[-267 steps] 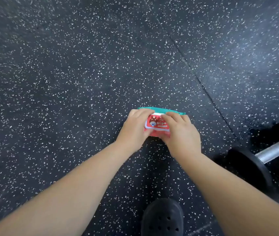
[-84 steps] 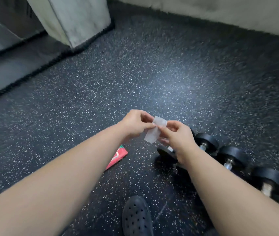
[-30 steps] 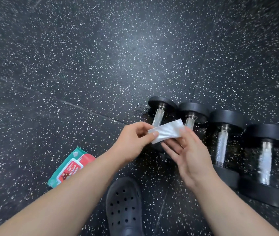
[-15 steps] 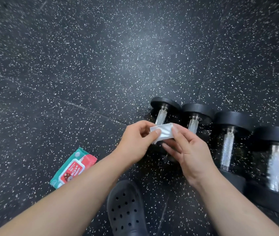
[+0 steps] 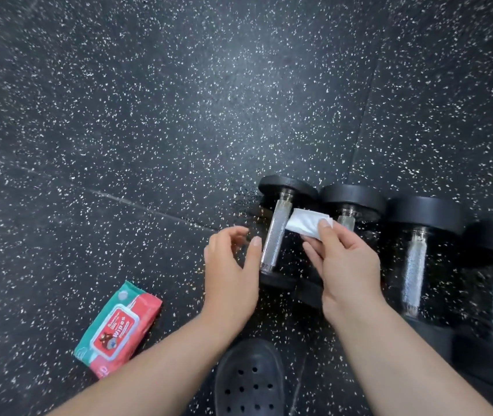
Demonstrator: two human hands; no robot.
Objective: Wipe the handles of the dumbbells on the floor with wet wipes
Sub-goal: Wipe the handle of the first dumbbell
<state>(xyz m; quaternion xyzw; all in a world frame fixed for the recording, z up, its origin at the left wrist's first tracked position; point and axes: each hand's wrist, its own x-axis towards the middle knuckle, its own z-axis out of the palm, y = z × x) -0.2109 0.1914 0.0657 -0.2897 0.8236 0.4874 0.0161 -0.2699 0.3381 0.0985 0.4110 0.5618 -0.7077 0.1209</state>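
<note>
Speckled black floor point(image 5: 179, 115) underneath. Four dumbbells point(image 5: 416, 265) lie side by side at right. Right hand point(image 5: 347, 265) pinches folded wet wipe point(image 5: 305, 222) between thumb and fingers, wipe edge against leftmost handle point(image 5: 272, 235). Left hand point(image 5: 230, 277) empty, fingers loosely spread, just left of that handle. Black shoe point(image 5: 249, 379) below. Wipes pack point(image 5: 117, 328) on floor, lower left.

left hand point(image 5: 230, 274): bare, nails kept short
right hand point(image 5: 347, 265): bare, nails kept short
left forearm point(image 5: 155, 364): uncovered up to the near edge
right forearm point(image 5: 404, 355): uncovered up to the near edge
shoe point(image 5: 249, 376): black clog, rounded toe, small round holes punched across the top; seen near, between the forearms
</note>
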